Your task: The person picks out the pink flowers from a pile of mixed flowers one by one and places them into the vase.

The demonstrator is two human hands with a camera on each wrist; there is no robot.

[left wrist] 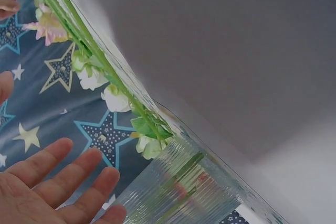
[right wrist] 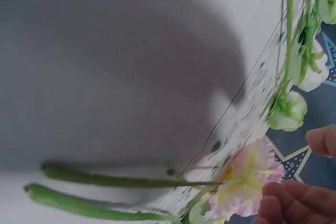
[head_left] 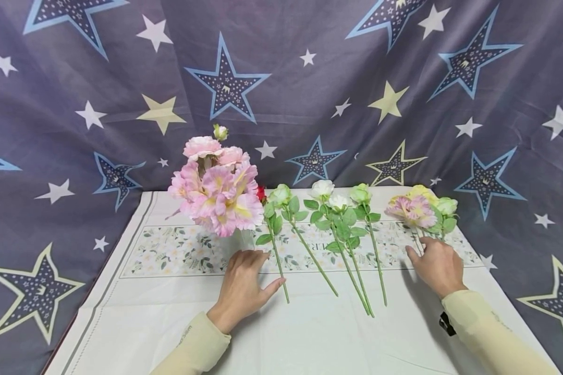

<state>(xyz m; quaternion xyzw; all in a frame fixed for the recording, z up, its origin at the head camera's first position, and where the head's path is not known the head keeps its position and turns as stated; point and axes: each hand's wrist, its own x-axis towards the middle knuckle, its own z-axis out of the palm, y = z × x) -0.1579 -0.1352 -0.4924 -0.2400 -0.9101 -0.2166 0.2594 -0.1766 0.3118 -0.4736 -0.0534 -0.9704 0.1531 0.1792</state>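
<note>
A clear ribbed vase (left wrist: 173, 187) holds upright pink flowers (head_left: 220, 190). My left hand (head_left: 244, 284) is beside the vase, its fingers extended; in the left wrist view a gap shows between fingertips and vase, and the hand holds nothing. At the right, my right hand (head_left: 437, 265) hovers by the stems of a pink-and-yellow flower (head_left: 412, 209). Its thumb and bent fingers stand apart in the right wrist view, with no stem between them. A yellow flower (head_left: 422, 192) and a pale green rose (head_left: 447, 206) lie against that flower.
Between the hands lie several roses on long stems: a green rose (head_left: 280, 196), a white rose (head_left: 322, 188), another white rose (head_left: 339, 202) and a green rose (head_left: 361, 194). A red flower (head_left: 261, 194) is beside the vase. A star-patterned cloth (head_left: 281, 104) hangs behind the white-covered table (head_left: 309, 338).
</note>
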